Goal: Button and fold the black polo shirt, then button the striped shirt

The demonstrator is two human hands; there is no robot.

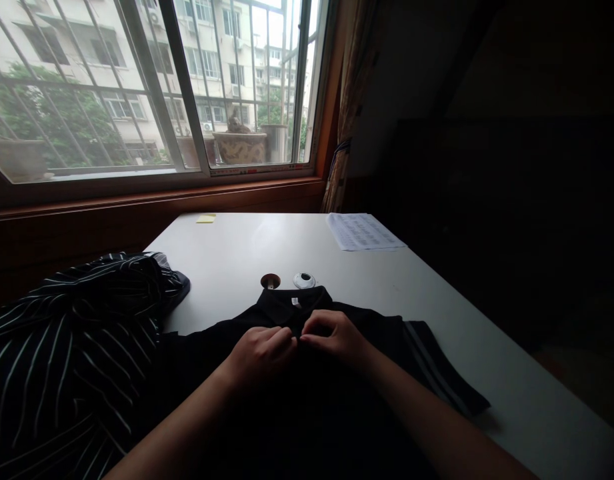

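Observation:
A black short-sleeved polo shirt [381, 325] lies spread out, front up, on the white table [247, 250], its collar [277, 305] pointing away from me. A small white label shows inside the neck. Just below the collar, my left hand [263, 350] is closed with its fingertips pinching the shirt front. Right beside it, my right hand [339, 339] has thumb and index finger pressed together on the same spot. Any button between the fingertips is too dark and small to make out. Grey stripes run along the right sleeve.
Dark striped clothing [81, 347] is heaped at the left. Beyond the collar are a round hole [271, 281] and a round cover [304, 281]. Printed sheets [364, 232] lie at the back right, a yellow sticky note [205, 218] at the back left. A barred window is behind.

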